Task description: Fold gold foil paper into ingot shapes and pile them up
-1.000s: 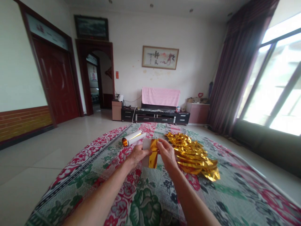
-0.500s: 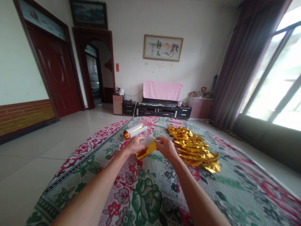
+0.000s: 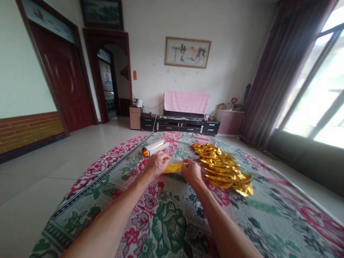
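Between my two hands is a sheet of gold foil paper (image 3: 173,167), gold on the side toward me and white along its upper edge. My left hand (image 3: 156,165) pinches its left end, and my right hand (image 3: 191,170) grips the right end with closed fingers. Just beyond my left hand lies a loose roll of the same paper (image 3: 154,147), gold inside and white outside. To the right of my right hand spreads a heap of folded gold foil pieces (image 3: 223,166), overlapping in a row.
A flowered cloth (image 3: 169,222) in green, red and grey covers the round table. Past its far edge stand a low black cabinet (image 3: 172,127) and a pink cloth (image 3: 186,101) draped over something. A window (image 3: 317,86) with a dark curtain (image 3: 268,79) is at the right.
My left hand has shifted slightly right and turned over the sheet's end. The paper has gone from slanted to nearly level, with less of its gold face showing.
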Demonstrator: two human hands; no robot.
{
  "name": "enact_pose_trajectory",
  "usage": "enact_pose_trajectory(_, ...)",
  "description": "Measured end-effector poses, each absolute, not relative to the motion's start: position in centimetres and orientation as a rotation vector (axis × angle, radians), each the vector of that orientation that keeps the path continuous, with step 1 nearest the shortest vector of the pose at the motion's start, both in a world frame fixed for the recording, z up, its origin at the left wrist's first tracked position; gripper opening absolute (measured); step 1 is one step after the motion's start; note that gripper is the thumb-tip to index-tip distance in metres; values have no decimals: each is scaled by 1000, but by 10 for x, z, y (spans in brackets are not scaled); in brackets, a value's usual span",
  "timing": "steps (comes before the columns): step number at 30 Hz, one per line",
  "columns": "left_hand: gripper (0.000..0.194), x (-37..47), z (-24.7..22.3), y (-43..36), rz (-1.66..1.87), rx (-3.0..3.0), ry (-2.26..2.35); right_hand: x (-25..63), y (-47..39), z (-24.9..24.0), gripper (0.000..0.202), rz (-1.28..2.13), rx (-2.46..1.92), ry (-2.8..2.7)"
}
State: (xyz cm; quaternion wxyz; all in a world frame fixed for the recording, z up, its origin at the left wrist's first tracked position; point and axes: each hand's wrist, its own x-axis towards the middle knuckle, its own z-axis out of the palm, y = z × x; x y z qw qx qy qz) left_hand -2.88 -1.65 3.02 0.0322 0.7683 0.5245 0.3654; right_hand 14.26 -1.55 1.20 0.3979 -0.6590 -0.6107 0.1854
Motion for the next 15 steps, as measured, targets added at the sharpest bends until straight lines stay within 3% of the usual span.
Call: enact_pose_trajectory(15,22,-30,6,-12,778,2503,1460,137,-28,13,34,124,-1845,-1808)
